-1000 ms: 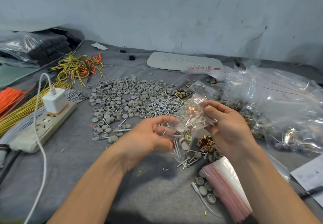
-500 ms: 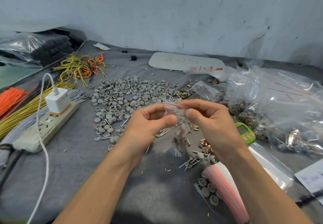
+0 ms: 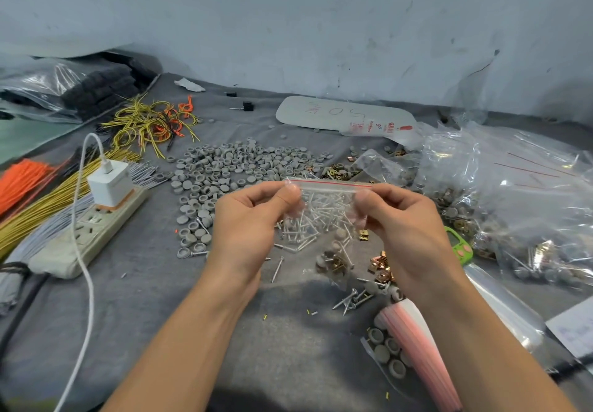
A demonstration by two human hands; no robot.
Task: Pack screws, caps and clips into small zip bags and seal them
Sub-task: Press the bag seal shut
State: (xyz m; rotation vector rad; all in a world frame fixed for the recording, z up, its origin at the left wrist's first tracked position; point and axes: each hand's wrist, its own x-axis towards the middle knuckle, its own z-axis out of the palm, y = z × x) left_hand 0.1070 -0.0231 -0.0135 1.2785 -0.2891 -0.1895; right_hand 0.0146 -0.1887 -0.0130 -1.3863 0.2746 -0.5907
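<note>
Grey-covered bench (image 3: 154,299) carries everything. Big clear bags of finished packs (image 3: 513,193) piled right of the hands, handy for dropping off sealed ones. Loose grey caps (image 3: 231,167) spread just beyond and left of the hands, within reach. Stack of empty zip bags (image 3: 414,344) lies near the right forearm, red edges fanned. Copper clips (image 3: 380,265) in a small heap under the right hand (image 3: 407,228); stray screws (image 3: 351,299) just nearer than that.

Small zip bag (image 3: 327,215) held up between both hands, above the bench, mouth upward, red zip strip running level left to right (long axis across the view). Contents sag to the bottom: screws, a cap, clips showing through. Left hand (image 3: 247,219) pinches the left top corner, right hand pinches the right top corner, thumbs in front. That grip likely stretches the strip taut so it can be pressed closed; whether it is sealed I cannot tell.
</note>
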